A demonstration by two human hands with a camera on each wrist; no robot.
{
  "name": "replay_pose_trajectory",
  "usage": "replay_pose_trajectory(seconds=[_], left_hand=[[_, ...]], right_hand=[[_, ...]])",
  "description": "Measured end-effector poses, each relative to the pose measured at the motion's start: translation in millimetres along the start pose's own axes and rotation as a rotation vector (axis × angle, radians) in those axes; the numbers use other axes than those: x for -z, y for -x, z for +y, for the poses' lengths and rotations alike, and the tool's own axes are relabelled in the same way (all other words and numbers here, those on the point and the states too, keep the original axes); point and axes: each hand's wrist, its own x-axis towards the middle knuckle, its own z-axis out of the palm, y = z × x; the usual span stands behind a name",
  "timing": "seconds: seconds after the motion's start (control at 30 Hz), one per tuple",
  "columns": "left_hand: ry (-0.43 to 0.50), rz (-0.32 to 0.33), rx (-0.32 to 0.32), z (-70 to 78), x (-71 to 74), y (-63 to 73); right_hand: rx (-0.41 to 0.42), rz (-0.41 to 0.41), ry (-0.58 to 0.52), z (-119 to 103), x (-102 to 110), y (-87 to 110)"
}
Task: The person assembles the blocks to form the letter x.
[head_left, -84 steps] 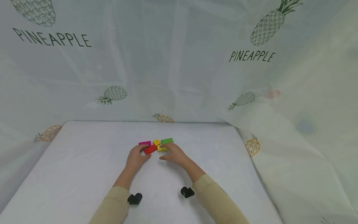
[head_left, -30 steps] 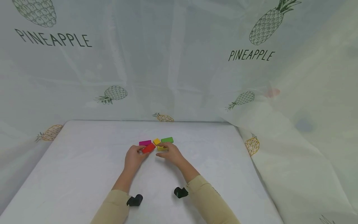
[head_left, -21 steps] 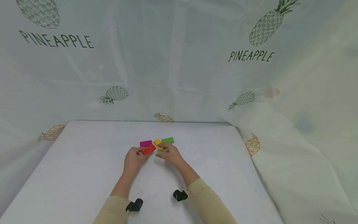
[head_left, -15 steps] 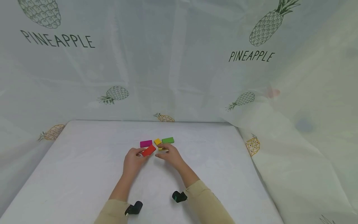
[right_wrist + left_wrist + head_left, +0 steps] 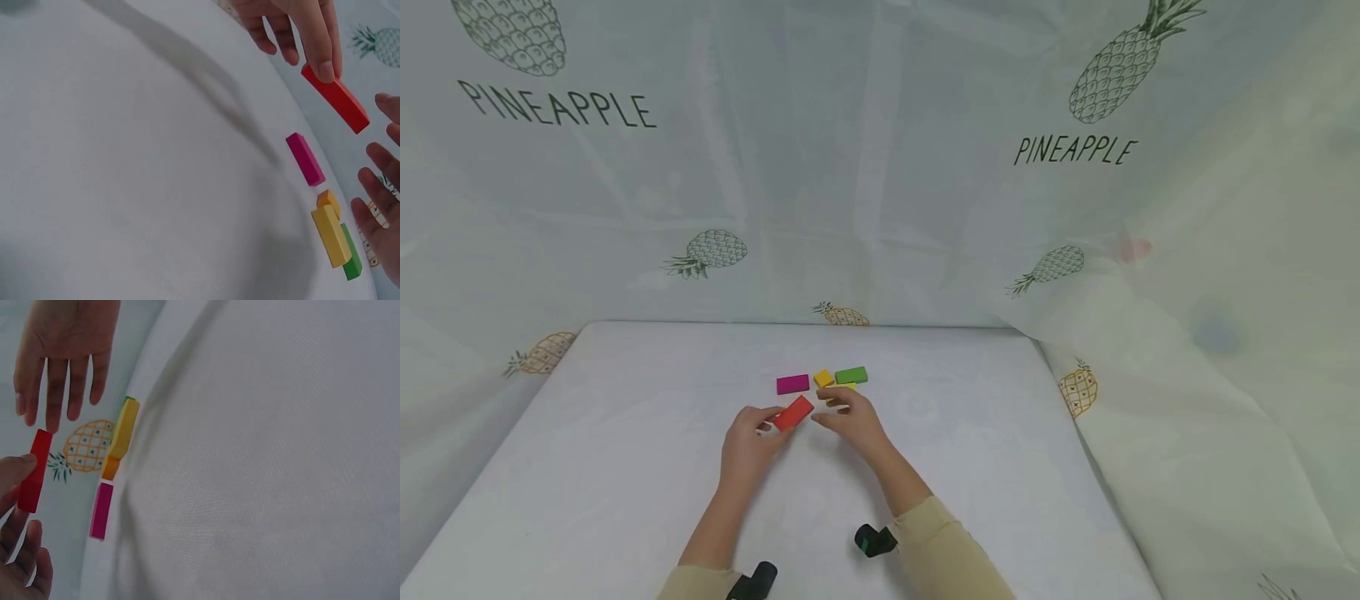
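My left hand (image 5: 748, 450) pinches a red rectangular block (image 5: 793, 412) between thumb and fingers, raised above the white table, as the right wrist view shows. Close to the block's free end is my right hand (image 5: 859, 423), its fingers extended and holding nothing. Behind the hands lie a magenta block (image 5: 305, 159), a small orange block (image 5: 329, 201), a yellow block (image 5: 331, 236) and a green block (image 5: 352, 253). The yellow one is partly covered by my right hand in the head view; the green one shows only as a sliver in the left wrist view.
The white table (image 5: 625, 467) ends at a back edge just beyond the blocks. A hanging cloth (image 5: 880, 167) printed with pineapples rises behind it and along the right side. Black wrist cameras (image 5: 874, 540) sit at both sleeves.
My left hand has lifted the red block off the table, away from the other blocks and toward me. My right hand has drawn back slightly, following it, still without a block.
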Motion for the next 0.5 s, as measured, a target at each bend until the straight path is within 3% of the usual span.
replay_pose_trajectory(seconds=[0.17,0.5], left_hand=[[0.02,0.0,0.032,-0.5,1.6,8.1],[0.035,0.022,0.033,-11.1,-0.6,20.4]], right_hand=[[0.001,0.029,-0.022,1,-6,5.1],[-0.012,0.064,-0.115,11,-25,16.8]])
